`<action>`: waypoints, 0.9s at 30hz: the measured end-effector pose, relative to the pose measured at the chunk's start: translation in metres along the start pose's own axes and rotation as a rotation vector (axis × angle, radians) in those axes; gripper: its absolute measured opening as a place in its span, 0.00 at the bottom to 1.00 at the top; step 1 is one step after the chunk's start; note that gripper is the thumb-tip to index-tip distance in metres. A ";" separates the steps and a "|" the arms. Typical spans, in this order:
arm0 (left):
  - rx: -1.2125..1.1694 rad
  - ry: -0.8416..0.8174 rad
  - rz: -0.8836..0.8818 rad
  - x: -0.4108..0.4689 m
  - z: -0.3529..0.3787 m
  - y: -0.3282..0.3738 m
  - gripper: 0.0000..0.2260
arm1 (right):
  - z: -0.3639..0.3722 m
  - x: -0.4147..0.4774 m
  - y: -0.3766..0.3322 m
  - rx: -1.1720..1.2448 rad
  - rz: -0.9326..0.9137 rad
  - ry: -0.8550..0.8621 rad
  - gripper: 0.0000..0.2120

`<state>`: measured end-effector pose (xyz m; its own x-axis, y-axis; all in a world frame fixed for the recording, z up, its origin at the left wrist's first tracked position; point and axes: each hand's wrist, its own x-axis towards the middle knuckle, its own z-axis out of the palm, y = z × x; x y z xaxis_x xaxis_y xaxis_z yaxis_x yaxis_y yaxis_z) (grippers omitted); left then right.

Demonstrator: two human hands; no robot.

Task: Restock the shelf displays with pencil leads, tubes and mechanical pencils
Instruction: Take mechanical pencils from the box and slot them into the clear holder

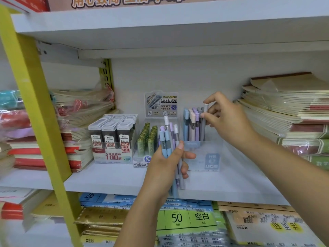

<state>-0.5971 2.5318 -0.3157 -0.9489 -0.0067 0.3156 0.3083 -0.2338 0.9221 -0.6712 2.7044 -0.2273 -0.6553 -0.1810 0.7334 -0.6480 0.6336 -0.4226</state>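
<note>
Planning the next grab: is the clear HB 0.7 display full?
Partly full: the display holds tubes only at its back; front bare.

The left hand (169, 164) grips a bundle of tubes (170, 139); the right hand (226, 118) pinches a grey tube (203, 122).

The left hand (169, 163) covers the middle of the bundle of tubes (166, 139) it grips and part of the box of green tubes (142, 158). The right hand (229, 120) hides part of the grey tube (203, 130) it pinches. The top edge cuts the banner (128, 1), the right edge the notebook stack (284, 107). Small print on the clear box (211, 161) is unreadable.
</note>
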 end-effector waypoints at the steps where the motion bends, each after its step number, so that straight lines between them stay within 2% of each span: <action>1: -0.006 -0.001 -0.001 0.000 0.000 0.000 0.09 | 0.001 -0.001 -0.001 -0.003 0.002 -0.006 0.13; 5: -0.028 -0.006 -0.014 -0.002 0.000 0.000 0.09 | 0.007 -0.004 0.003 -0.228 -0.069 -0.015 0.07; 7: -0.032 -0.011 -0.014 -0.003 -0.001 0.000 0.09 | 0.008 -0.003 0.006 -0.335 -0.064 -0.039 0.09; 10: -0.038 -0.016 -0.018 -0.005 -0.004 0.003 0.10 | 0.004 -0.008 -0.001 -0.321 -0.006 -0.019 0.14; 13: -0.020 -0.033 -0.027 -0.006 -0.005 0.008 0.10 | -0.004 -0.026 -0.021 -0.102 -0.009 0.110 0.09; 15: 0.010 -0.062 -0.021 -0.007 -0.003 0.012 0.09 | -0.004 -0.039 -0.036 0.157 0.086 0.019 0.05; 17: 0.063 -0.105 0.003 -0.006 0.000 0.019 0.08 | 0.000 -0.048 -0.047 0.396 0.205 -0.103 0.09; 19: 0.107 -0.137 0.015 -0.003 0.001 0.024 0.10 | 0.003 -0.052 -0.053 0.499 0.247 -0.133 0.13; 21: 0.136 -0.154 0.012 -0.001 0.001 0.027 0.11 | 0.005 -0.053 -0.056 0.578 0.259 -0.101 0.11; 23: 0.137 -0.169 -0.008 -0.001 -0.001 0.026 0.13 | 0.005 -0.054 -0.056 0.646 0.280 -0.032 0.08; 27: 0.141 -0.083 -0.035 0.002 -0.009 0.025 0.12 | -0.008 -0.041 -0.050 0.775 0.229 0.321 0.07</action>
<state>-0.5920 2.5169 -0.2944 -0.9521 0.0809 0.2950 0.2874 -0.0936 0.9532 -0.6085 2.6862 -0.2318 -0.7366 0.1830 0.6511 -0.6715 -0.0835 -0.7362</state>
